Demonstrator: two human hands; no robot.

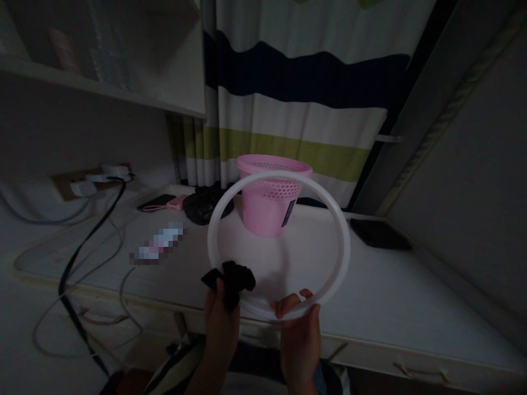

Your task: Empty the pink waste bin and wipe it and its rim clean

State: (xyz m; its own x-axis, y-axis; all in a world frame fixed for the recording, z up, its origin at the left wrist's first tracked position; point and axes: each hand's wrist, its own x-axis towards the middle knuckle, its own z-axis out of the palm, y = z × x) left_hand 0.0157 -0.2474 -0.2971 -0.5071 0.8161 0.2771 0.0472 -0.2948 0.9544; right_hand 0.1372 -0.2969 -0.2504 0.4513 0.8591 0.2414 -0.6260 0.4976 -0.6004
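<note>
A large white ring (342, 241) is held upright above the desk's front edge. My right hand (300, 323) grips its bottom, with fingers curled round the rim. My left hand (221, 307) is closed on a crumpled black cloth (236, 278), which lies against the ring's lower left side. Whether the left fingers also touch the ring is hidden by the cloth. Behind the ring, a pink basket (263, 211) with a perforated upper part stands on the white desk (382, 291), partly seen through the ring.
A black plastic bag (200, 207), a pink power bank (176, 203) and a blurred-out phone (160, 244) lie on the left. Cables hang down from the wall sockets (84, 187). A dark flat object (379, 233) lies at the right, near a striped curtain (296, 77).
</note>
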